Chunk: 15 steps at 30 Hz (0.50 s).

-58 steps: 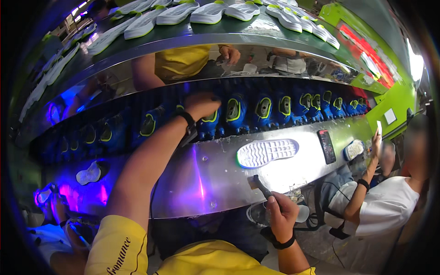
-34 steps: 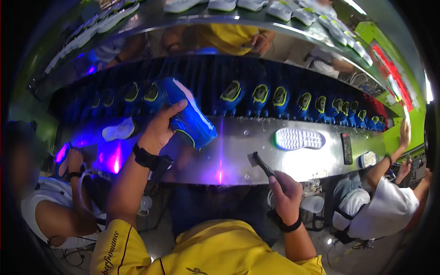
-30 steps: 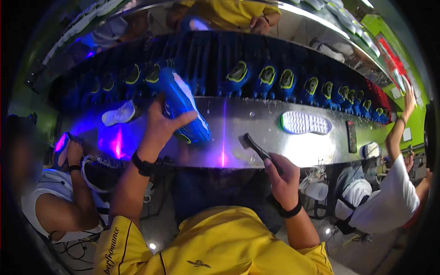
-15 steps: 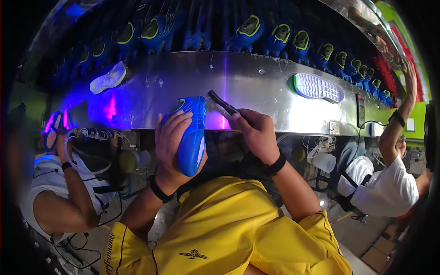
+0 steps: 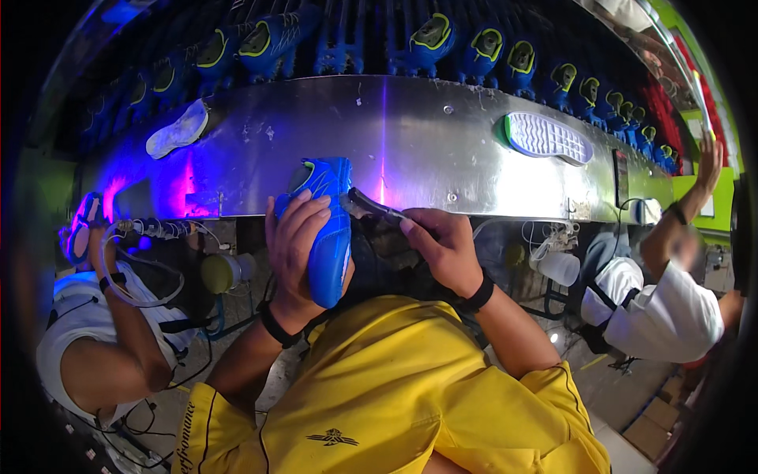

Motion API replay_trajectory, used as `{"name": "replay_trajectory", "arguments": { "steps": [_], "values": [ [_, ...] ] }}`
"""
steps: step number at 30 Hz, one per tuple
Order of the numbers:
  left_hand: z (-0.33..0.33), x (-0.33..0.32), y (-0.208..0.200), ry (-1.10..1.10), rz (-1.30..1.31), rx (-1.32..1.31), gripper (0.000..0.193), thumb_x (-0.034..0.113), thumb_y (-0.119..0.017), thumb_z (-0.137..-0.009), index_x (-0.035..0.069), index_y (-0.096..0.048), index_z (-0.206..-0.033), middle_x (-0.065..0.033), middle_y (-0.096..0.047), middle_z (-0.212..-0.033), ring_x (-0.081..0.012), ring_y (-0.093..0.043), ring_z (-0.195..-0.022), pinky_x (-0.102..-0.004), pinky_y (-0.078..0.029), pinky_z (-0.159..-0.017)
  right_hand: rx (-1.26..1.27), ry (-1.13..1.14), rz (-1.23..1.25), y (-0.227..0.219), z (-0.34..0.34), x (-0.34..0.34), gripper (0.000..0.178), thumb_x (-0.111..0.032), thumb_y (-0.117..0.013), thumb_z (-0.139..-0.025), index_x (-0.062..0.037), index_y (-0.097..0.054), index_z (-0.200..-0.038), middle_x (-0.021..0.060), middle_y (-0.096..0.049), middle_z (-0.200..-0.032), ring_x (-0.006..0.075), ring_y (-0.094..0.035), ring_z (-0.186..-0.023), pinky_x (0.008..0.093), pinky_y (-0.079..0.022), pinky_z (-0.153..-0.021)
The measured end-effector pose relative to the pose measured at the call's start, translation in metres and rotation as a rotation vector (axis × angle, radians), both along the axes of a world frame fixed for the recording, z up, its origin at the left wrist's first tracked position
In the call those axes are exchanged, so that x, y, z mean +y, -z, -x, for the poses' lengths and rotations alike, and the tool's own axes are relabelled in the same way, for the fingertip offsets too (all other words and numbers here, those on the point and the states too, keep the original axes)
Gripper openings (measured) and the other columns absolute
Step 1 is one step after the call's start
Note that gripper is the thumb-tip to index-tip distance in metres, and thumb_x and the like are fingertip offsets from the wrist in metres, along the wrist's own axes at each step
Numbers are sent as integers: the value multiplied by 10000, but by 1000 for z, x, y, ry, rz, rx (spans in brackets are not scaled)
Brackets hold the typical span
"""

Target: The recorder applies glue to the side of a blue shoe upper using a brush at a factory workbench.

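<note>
My left hand (image 5: 290, 246) grips a blue shoe upper (image 5: 332, 249) just in front of the bench edge, fingers spread over its side. The upper stands on end, heel opening away from me and toe toward me, its underside turned to the right. In my right hand (image 5: 446, 249) is a dark, slim-handled brush (image 5: 380, 208), held between thumb and fingers. Its head meets the right edge of the upper near the heel; the bristles are hard to make out. A white sole (image 5: 550, 138) lies tread up on the bench, and another pale sole (image 5: 178, 130) lies farther left.
The metal bench (image 5: 300, 118) runs across in front of me. Behind it a rack holds several blue shoe uppers (image 5: 433, 39). Co-workers sit at left (image 5: 110, 347) and right (image 5: 655, 316). Below the bench hang hoses and a white container (image 5: 559, 267).
The brush has moved left and slightly toward me, from beside the upper to its edge. The upper has turned slightly, hiding more of its underside. The right co-worker has shifted.
</note>
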State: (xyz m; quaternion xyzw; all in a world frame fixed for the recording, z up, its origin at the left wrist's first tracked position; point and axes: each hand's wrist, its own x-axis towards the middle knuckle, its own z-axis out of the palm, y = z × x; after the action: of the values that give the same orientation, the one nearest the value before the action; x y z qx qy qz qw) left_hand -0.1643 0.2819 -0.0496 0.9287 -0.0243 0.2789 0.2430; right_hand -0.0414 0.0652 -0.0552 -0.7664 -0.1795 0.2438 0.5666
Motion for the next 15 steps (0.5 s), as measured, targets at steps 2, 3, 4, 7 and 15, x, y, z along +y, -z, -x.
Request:
{"name": "replay_trajectory", "arguments": {
  "steps": [2, 3, 4, 7, 15],
  "values": [
    [-1, -1, 1, 16, 7, -11, 702, 123, -815, -829, 61, -464, -1435, -191, -602, -1410, -440, -559, -1388, -681, -283, -1253, -260, 8, 22, 2, -7, 6, 255, -174, -718, -1020, 63, -768, -1100, 141, -709, -774, 191, -625, -664, 343, -486, -644],
    [0, -1, 2, 5, 3, -21, 703, 115, -813, -828, 58, -465, -1436, -190, -602, -1411, -440, -560, -1387, -677, -286, -1253, -298, 17, 73, 0, -11, 11, 259, -176, -721, -1015, 62, -766, -1105, 164, -708, -780, 227, -626, -656, 358, -489, -645],
    [0, -1, 3, -9, -3, -31, 704, 107, -812, -827, 55, -465, -1438, -189, -603, -1411, -441, -561, -1386, -672, -290, -1253, -336, 23, 124, -3, -13, 14, 262, -178, -723, -1010, 60, -764, -1110, 188, -707, -787, 262, -628, -647, 374, -492, -646],
    [1, 0, 5, -20, 22, -23, 709, 86, -809, -822, 53, -467, -1442, -191, -609, -1411, -443, -567, -1382, -660, -297, -1253, -331, -5, 60, 2, -10, 13, 264, -187, -720, -1027, 58, -768, -1112, 128, -696, -754, 195, -599, -639, 360, -463, -618],
    [-2, 2, -4, -17, 44, 7, 729, 82, -820, -800, 43, -488, -1448, -194, -615, -1427, -441, -567, -1388, -647, -303, -1252, 78, -39, -111, -29, 18, -16, 205, -122, -745, -1016, 67, -770, -1089, 157, -723, -825, 185, -639, -707, 327, -501, -677]
  ]
}}
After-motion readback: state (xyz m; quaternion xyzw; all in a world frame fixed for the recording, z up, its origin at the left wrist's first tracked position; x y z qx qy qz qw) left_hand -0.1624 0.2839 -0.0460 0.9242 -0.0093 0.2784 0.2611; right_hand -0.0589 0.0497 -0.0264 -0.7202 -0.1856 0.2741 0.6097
